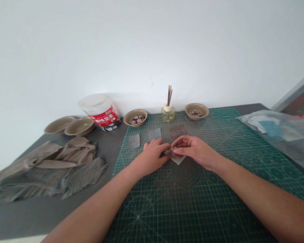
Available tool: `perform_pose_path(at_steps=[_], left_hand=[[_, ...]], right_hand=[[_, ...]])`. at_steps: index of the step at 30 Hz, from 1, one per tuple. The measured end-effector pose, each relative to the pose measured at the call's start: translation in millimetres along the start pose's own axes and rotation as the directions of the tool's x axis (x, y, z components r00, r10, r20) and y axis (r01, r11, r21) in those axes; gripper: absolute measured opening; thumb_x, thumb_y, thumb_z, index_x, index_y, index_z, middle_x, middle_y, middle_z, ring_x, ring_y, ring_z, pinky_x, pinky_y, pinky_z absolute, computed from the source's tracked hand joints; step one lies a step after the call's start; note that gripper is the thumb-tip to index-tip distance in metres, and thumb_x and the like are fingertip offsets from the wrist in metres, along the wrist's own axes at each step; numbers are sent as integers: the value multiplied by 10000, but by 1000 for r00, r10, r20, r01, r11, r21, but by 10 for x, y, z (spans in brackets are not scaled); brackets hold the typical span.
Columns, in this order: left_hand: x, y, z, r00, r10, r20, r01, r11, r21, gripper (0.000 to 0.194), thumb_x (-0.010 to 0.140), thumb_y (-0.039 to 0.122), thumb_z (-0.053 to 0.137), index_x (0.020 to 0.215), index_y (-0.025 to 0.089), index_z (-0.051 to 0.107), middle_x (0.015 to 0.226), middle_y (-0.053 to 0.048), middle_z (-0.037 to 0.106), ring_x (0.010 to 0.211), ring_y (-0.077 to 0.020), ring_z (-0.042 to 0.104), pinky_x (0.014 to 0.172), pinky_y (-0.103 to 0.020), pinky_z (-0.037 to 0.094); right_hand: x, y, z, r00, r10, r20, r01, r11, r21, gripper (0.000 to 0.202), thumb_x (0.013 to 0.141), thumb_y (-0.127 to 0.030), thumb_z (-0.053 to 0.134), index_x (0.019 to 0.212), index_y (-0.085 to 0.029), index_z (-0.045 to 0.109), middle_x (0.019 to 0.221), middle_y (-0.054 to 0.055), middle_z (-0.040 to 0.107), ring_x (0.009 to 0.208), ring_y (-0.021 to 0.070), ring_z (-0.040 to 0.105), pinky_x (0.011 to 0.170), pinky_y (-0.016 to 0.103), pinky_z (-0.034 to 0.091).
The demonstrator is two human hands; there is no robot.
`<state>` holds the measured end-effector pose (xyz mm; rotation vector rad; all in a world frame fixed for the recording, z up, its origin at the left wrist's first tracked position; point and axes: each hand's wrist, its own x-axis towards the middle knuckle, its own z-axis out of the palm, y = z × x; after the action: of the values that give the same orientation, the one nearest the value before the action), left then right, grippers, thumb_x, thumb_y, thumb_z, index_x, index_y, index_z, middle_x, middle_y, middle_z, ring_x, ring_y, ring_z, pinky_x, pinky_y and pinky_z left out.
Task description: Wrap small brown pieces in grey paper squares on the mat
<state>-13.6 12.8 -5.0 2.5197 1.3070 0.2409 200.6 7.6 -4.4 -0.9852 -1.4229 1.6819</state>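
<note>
Two bare forearms converge, fingertips nearly meeting

The left forearm (98, 206) and right forearm (258, 190) slant inward from the lower corners, both bare. The left grip (152, 157) lies low, back of the hand upward, fingers bent and pointing right; how tightly its fingertips close cannot be told. Facing it, the right grip (197, 152) is turned thumb-side to view, its fingers curled and its thumb (181, 150) drawn in toward the fingertips.

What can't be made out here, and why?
All head view:
Whatever lies between the left hand and right hand: mostly hidden by them; a pale piece shows below.
Small print on the red label: too small, blurred.
Pieces in the rightmost bowl: too small to identify.
Plastic bag: cut off, right edge.
Brown cloth: cut off, left edge.
</note>
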Motion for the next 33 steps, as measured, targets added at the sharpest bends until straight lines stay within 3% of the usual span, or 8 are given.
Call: perform_pose_path(at_steps=[3, 7, 9, 13, 19, 21, 27, 33], left_hand=[[-2, 2, -11, 1000, -3, -5, 3, 1000, -7, 206, 944, 419, 546, 1047, 284, 662, 999, -47, 576, 1029, -280, 533, 835, -409, 391], [-14, 3, -11, 1000, -9, -12, 9, 1000, -5, 243, 952, 444, 530, 1115, 317, 659, 1021, -49, 576, 1037, -286, 535, 860, -432, 388], [-20, 5, 4, 1000, -5, -14, 5, 1000, 8, 269, 960, 474, 508, 1119, 314, 655, 1025, -51, 571, 1016, -279, 539, 861, -436, 388], [-27, 30, 48, 999, -6, -48, 8, 999, 41, 296, 949, 482, 529, 1160, 298, 626, 1046, -60, 567, 1014, -277, 535, 870, -436, 392], [-40, 76, 53, 997, 14, -76, -5, 993, 119, 318, 948, 469, 538, 1200, 296, 627, 1111, -88, 549, 1055, -300, 493, 855, -447, 398], [-44, 77, 39, 997, 28, -68, -19, 993, 120, 317, 957, 460, 525, 1212, 310, 638, 1123, -89, 541, 1060, -298, 480, 849, -441, 399], [-48, 92, 0, 995, 93, -19, -91, 991, 99, 342, 1002, 392, 443, 1303, 387, 605, 1143, -68, 533, 1046, -271, 469, 862, -442, 386], [-62, 117, -24, 996, 93, -5, -92, 992, 91, 346, 984, 402, 473, 1307, 398, 597, 1113, -66, 521, 1035, -268, 462, 862, -439, 378]], right_hand=[[7, 0, -67, 1000, -25, 5, 26, 957, -289, 170, 834, -283, 730, 980, -198, 712, 910, 28, 754, 859, 186, 703, 823, 334, 533], [-14, -25, -132, 984, -164, 72, 167, 698, -696, 113, 869, -274, 697, 949, -242, 771, 959, 21, 751, 901, 203, 692, 849, 340, 496], [-34, -31, -133, 970, -231, 72, 201, 605, -770, 127, 887, -259, 679, 980, -238, 763, 957, 26, 733, 876, 190, 676, 818, 325, 488], [-80, -23, -108, 959, -262, 104, 232, 521, -821, 113, 884, -270, 683, 967, -216, 737, 901, 26, 699, 787, 168, 641, 732, 294, 475], [-171, -5, -65, 942, -287, 176, 281, 379, -882, 89, 863, -240, 687, 936, -207, 726, 940, 50, 703, 909, 216, 635, 819, 334, 473], [-219, -14, -68, 937, -317, 146, 267, 382, -885, 111, 855, -212, 680, 956, -211, 725, 952, 47, 709, 912, 214, 641, 832, 338, 478], [-344, -13, -156, 942, -331, 50, 238, 558, -795, 153, 813, -189, 715, 959, -234, 718, 881, -10, 704, 773, 146, 649, 728, 267, 502], [-309, 80, -73, 929, -328, 172, 327, 511, -795, 171, 793, -166, 726, 948, -239, 722, 925, -3, 693, 829, 155, 638, 771, 282, 495]])
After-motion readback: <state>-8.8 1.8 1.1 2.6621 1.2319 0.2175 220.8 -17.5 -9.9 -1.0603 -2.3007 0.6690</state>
